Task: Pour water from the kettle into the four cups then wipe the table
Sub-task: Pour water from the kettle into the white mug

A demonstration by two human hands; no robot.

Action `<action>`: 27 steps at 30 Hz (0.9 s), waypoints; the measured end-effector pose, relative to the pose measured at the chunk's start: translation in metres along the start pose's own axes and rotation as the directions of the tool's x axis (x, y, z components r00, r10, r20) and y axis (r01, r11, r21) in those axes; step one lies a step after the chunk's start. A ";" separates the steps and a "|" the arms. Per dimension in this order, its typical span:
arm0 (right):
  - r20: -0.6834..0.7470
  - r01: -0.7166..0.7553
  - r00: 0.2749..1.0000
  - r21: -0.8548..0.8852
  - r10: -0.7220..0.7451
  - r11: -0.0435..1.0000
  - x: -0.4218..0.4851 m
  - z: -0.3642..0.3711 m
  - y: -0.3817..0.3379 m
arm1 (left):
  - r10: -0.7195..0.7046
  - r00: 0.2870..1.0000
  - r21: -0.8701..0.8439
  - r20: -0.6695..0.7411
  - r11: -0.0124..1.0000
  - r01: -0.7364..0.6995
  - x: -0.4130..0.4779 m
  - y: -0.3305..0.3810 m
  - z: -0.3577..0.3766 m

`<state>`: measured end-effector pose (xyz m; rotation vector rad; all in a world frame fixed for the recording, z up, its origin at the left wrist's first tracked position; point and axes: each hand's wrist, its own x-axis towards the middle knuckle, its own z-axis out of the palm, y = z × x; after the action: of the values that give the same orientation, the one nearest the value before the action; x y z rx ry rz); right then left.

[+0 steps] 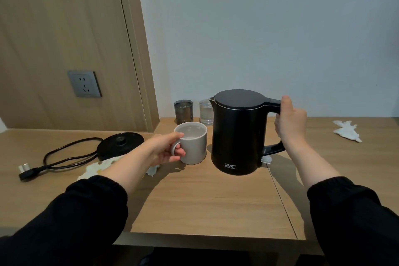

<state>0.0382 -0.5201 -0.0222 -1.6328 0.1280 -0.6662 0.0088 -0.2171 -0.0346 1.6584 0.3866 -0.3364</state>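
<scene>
The black electric kettle (236, 136) stands upright right of centre over the wooden surface (205, 201), its lid closed and its spout turned to the left rear. Whether its base touches the wood or hangs just above it, I cannot tell. The right hand (290, 121) grips the kettle's handle from the right side, fingers curled round the grip and the thumb lying up along the top of the handle. The right forearm rises from the lower right, bare from wrist to a black sleeve (349, 211).

Just beside the kettle on its left is a pale grey mug (193, 142), upright, with water showing inside. The left hand (166, 149) holds it by the handle: fingers hooked through the loop, thumb resting on top near the rim. The left arm reaches in from the lower left, palm turned toward the mug.

Behind the mug, near the wall, stand a smoky dark glass (183, 111) and a clear glass (206, 112), the clear one partly hidden by the kettle.

To the left lies the kettle's round power base (119, 143) with its cord (69, 155) and plug (26, 170). A crumpled tissue (95, 168) lies under the left forearm; another crumpled tissue (346, 130) lies well apart at the far right.
</scene>
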 end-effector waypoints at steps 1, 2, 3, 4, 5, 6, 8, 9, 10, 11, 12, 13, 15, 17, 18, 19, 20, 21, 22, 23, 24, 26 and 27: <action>-0.003 -0.002 1.000 0.000 0.002 1.000 0.000 0.000 0.000 | 0.016 1.000 -0.022 -0.014 1.000 -0.016 0.000 -0.001 0.001; -0.007 -0.001 1.000 0.000 0.001 1.000 -0.001 0.000 0.000 | 0.030 0.999 -0.040 -0.026 0.999 -0.031 0.001 -0.002 0.001; -0.013 0.003 1.000 -0.002 -0.003 1.000 -0.001 0.000 0.000 | 0.040 0.999 -0.054 -0.032 0.998 -0.042 0.001 -0.003 0.001; -0.017 0.007 1.000 -0.004 -0.007 1.000 -0.001 0.000 0.000 | 0.046 0.998 -0.063 -0.034 0.997 -0.049 0.001 -0.003 0.002; -0.020 0.006 1.000 -0.004 -0.006 1.000 -0.002 0.000 0.000 | 0.051 0.998 -0.067 -0.033 0.996 -0.053 0.001 -0.004 0.002; -0.021 0.003 1.000 -0.002 -0.003 1.000 -0.002 0.000 0.000 | 0.055 0.998 -0.069 -0.031 0.996 -0.057 0.001 -0.004 0.002; -0.022 -0.005 1.000 -0.001 0.005 1.000 -0.002 0.000 0.000 | 0.063 0.997 -0.070 -0.033 0.995 -0.065 0.001 -0.005 0.002; -0.025 -0.006 1.000 -0.004 0.006 1.000 -0.002 -0.001 -0.001 | 0.067 0.997 -0.072 -0.037 0.995 -0.069 0.001 -0.005 0.003; -0.025 -0.006 1.000 -0.002 0.006 1.000 -0.002 -0.001 -0.001 | 0.072 0.997 -0.075 -0.040 0.994 -0.075 0.001 -0.005 0.003; -0.024 -0.009 1.000 0.005 0.009 1.000 -0.002 0.000 -0.001 | 0.078 0.996 -0.077 -0.042 0.994 -0.081 0.002 -0.005 0.003; -0.021 -0.017 1.000 0.015 0.017 1.000 -0.002 0.000 -0.001 | 0.083 0.995 -0.077 -0.046 0.993 -0.087 0.002 -0.005 0.003; -0.015 -0.026 1.000 0.023 0.027 0.999 -0.002 0.000 -0.001 | 0.087 0.995 -0.074 -0.053 0.993 -0.090 0.002 -0.005 0.003; -0.001 -0.035 0.999 0.033 0.035 0.999 -0.002 0.000 -0.003 | 0.097 0.993 -0.060 -0.062 0.993 -0.101 0.001 -0.003 0.005; 0.003 -0.039 0.999 0.036 0.039 0.999 -0.001 0.000 -0.004 | 0.112 0.992 -0.040 -0.055 0.993 -0.114 0.000 0.000 0.006; 0.000 -0.045 0.999 0.036 0.045 0.998 -0.001 -0.001 -0.004 | 0.115 0.992 -0.034 -0.051 0.993 -0.117 -0.001 0.002 0.007; -0.004 -0.050 0.999 0.035 0.050 0.998 0.000 -0.003 -0.005 | 0.116 0.992 -0.033 -0.047 0.993 -0.118 -0.002 0.003 0.008; -0.007 -0.052 0.999 0.031 0.052 0.998 0.001 -0.006 -0.005 | 0.115 0.992 -0.034 -0.043 0.993 -0.117 -0.002 0.004 0.009; -0.013 -0.049 0.999 0.028 0.049 0.998 0.003 -0.010 -0.005 | 0.113 0.993 -0.035 -0.036 0.993 -0.114 -0.002 0.004 0.010; -0.020 -0.044 0.999 0.023 0.045 0.999 0.005 -0.014 -0.005 | 0.110 0.993 -0.036 -0.028 0.993 -0.111 -0.002 0.005 0.012; -0.031 -0.040 0.999 0.019 0.041 0.999 0.007 -0.019 -0.006 | 0.108 0.994 -0.037 -0.020 0.993 -0.108 -0.001 0.005 0.014; -0.046 -0.039 0.998 0.017 0.039 0.999 0.009 -0.025 -0.007 | 0.106 0.994 -0.037 -0.011 0.994 -0.106 0.000 0.006 0.017; -0.091 -0.048 0.995 0.020 0.050 0.999 0.014 -0.035 -0.008 | 0.106 0.994 -0.034 0.007 0.994 -0.105 0.002 0.008 0.024; -0.117 -0.057 0.991 0.022 0.060 0.998 0.016 -0.041 -0.009 | 0.105 0.994 -0.036 0.016 0.994 -0.105 0.003 0.009 0.028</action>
<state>0.0289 -0.5609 -0.0072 -1.5662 0.2534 -0.7162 0.0159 -0.2455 -0.0309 1.6332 0.2890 -0.2642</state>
